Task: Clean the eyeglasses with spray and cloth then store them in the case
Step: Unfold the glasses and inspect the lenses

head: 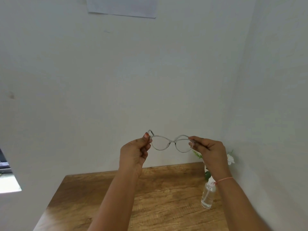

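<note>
Clear plastic eyeglasses point(171, 143): likely light, fragile. Left hand point(135, 153) and right hand point(209, 150) pinch frame corners; best hold, off lenses.

Wooden table point(100, 197) bears a clear spray bottle point(208, 195) near its right edge

Place: plain indoor room, likely a home (or small office)
Table point(93, 194): wood-grain, in a white-walled corner
Above table: paper sheet point(122, 6) on wall point(150, 72)
Table's far right: white flowers point(230, 158)
</note>
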